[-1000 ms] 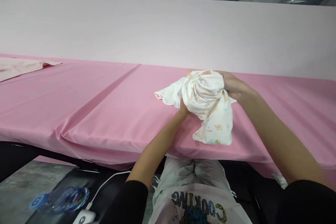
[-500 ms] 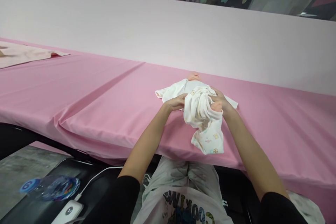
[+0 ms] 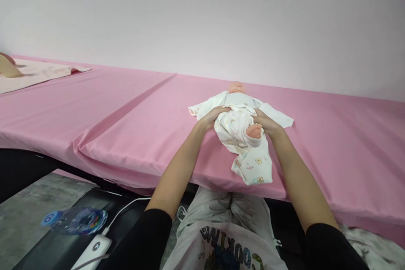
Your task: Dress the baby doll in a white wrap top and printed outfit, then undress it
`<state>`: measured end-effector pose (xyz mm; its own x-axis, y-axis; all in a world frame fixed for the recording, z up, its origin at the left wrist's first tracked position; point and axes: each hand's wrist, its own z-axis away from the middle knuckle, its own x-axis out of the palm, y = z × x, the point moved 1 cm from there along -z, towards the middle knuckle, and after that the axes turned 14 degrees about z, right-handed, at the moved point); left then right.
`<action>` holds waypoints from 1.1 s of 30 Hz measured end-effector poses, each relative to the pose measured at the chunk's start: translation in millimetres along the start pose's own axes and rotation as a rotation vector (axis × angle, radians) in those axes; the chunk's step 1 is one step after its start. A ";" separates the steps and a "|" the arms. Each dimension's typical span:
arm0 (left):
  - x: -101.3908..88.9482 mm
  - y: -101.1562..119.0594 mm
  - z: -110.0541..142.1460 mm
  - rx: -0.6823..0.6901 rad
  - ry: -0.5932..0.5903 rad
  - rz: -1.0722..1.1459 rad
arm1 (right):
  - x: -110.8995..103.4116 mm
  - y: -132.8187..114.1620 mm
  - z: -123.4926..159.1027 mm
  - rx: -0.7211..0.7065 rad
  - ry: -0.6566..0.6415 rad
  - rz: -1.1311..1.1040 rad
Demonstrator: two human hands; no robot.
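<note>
i see the doll [image 3: 239, 99] lying, its head [image 3: 237, 87] to twelve o'clock, foot [image 3: 254, 130] to six; left hand [image 3: 215, 116] at nine, right hand [image 3: 266, 122] at three, apart, both grip the printed cloth [image 3: 230, 128], right nearer the foot.

Bunched cloth [image 3: 232, 130] hides some fingers of the left grip [image 3: 212, 119] and right grip [image 3: 268, 123]; well left of both, the frame crops a blanket [image 3: 47, 71]; below left, a bottle's [image 3: 84, 221] label blurs.

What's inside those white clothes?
A doll: its head shows at the top and one foot pokes out. The clothes cover its body and arms; its other foot can't be seen either.
</note>
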<state>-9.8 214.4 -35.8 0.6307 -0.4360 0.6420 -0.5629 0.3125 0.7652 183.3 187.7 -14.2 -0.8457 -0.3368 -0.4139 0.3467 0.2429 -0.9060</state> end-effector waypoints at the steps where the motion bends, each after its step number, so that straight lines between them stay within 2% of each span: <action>1: -0.3 -1.0 -3.1 0.050 0.037 0.001 | -2.1 1.3 0.8 0.000 -0.030 -0.043; 4: -1.7 -4.3 -9.9 0.245 0.161 -0.015 | -6.1 3.8 2.0 -0.032 -0.118 -0.210; 6: -5.3 -7.1 -12.4 0.381 0.301 -0.055 | -6.5 6.4 0.5 -0.022 -0.109 -0.266; 8: -10.9 -9.6 -13.6 0.478 0.450 -0.171 | -4.4 10.2 -3.4 0.012 -0.008 -0.254; 10: -15.5 -10.4 -13.5 0.570 0.547 -0.373 | 0.8 13.3 -8.3 0.010 0.132 -0.151; 13: -11.5 -8.9 -10.9 0.763 0.555 -0.673 | 13.4 12.8 -13.1 -0.153 0.341 0.211; 15: 0.4 -9.2 -8.3 0.836 0.436 -0.772 | 22.3 10.8 -13.3 -0.286 0.442 0.431; 18: 24.4 -15.2 -4.4 0.750 0.122 -0.899 | 29.8 10.0 -11.9 -0.355 0.527 0.554; 20: 36.1 -18.8 -1.8 0.662 -0.001 -0.986 | 29.8 10.3 -11.2 -0.347 0.575 0.569; 22: 40.7 -16.8 -0.3 0.602 -0.007 -1.000 | 27.2 9.4 -10.9 -0.337 0.618 0.554; 25: 38.6 -3.6 -1.6 0.454 0.050 -0.973 | 20.9 4.6 -9.6 -0.278 0.635 0.535; 27: 35.7 6.3 -4.0 0.340 0.055 -0.959 | 16.4 1.2 -7.5 -0.173 0.552 0.529; 29: 32.9 12.3 -6.7 0.250 0.051 -0.854 | 13.2 -1.1 -4.5 -0.063 0.376 0.423; 31: 29.5 13.0 -9.2 0.179 0.054 -0.629 | 13.1 -2.8 -1.2 -0.018 0.151 0.187; 33: 26.0 10.5 -10.7 0.164 0.059 -0.368 | 16.0 -5.3 1.2 -0.034 0.003 -0.074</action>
<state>6.4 215.3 -10.6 0.8330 -0.4427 0.3319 -0.3682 0.0041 0.9297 168.4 179.9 -16.1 -0.8697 -0.3521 -0.3459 0.2694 0.2486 -0.9304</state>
